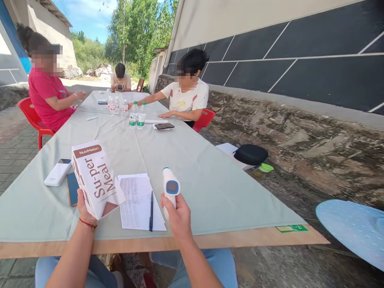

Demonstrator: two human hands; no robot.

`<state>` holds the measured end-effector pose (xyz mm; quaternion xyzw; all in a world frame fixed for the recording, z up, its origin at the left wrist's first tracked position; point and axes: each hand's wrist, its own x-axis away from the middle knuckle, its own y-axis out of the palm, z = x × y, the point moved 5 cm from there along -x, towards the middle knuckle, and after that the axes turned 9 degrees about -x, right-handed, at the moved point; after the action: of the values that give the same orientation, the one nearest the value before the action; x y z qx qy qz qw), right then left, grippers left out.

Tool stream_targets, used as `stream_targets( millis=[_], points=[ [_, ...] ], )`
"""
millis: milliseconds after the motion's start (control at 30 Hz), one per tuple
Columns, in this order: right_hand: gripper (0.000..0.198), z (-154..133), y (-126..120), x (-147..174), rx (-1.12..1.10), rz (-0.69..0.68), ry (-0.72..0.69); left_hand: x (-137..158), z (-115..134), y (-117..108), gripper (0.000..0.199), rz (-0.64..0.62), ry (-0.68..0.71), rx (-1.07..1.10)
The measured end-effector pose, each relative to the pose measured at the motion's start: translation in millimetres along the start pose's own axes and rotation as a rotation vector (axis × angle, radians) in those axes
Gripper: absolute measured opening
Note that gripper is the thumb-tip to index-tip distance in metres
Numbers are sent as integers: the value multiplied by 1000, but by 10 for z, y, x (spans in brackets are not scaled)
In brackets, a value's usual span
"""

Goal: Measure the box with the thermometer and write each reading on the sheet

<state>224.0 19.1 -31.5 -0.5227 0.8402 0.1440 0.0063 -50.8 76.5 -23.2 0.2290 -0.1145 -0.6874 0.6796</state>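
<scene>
My left hand (85, 208) grips the lower left side of a white and brown box (96, 180) marked "Su-per Meal", tilted above the table. In my right hand (179, 216) is a white infrared thermometer (171, 187) with a blue-rimmed dark screen; my fingers wrap its handle. Between the two hands lie sheets of paper (135, 204) covered in handwriting, with a black pen (151, 212) on top. To the left of the box are a white power bank (58, 173) and a dark blue phone (72, 188), partly hidden by the box.
The table with its pale green cloth (210, 188) stretches away from me. Two green-capped bottles (137, 116), several smaller bottles (117, 106) and a dark phone (164, 126) stand or lie farther off. Three people sit around it. A black case (251, 154) lies beyond the right edge.
</scene>
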Motion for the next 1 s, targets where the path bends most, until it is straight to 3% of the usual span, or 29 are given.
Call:
stream_targets(
  millis=[67, 167, 267, 367, 533, 700, 800, 1000],
  points=[
    [42, 3, 56, 43, -51, -20, 57, 5, -3, -2, 78, 28, -7, 73],
    [43, -122, 146, 99, -188, -20, 62, -3, -155, -9, 81, 105, -139, 46],
    [39, -317, 245, 128, -320, -55, 57, -15, -300, 45, 79, 81, -232, -170],
    [45, -418, 380, 134, -375, -190, 163, -21, -324, 94, 73, 54, -193, -407],
    [52, -396, 571, 133, -325, -306, 320, -20, -296, 175, 73, -110, -117, -545],
    [43, -302, 792, 112, -220, -427, 322, -28, -255, 197, 81, -135, -54, -705],
    [38, -207, 859, 82, -144, -433, 340, -19, -232, 259, 76, -199, -54, -713],
    [36, -124, 872, 60, -33, -397, 344, -34, -210, 279, 65, -193, -70, -716]
  ],
)
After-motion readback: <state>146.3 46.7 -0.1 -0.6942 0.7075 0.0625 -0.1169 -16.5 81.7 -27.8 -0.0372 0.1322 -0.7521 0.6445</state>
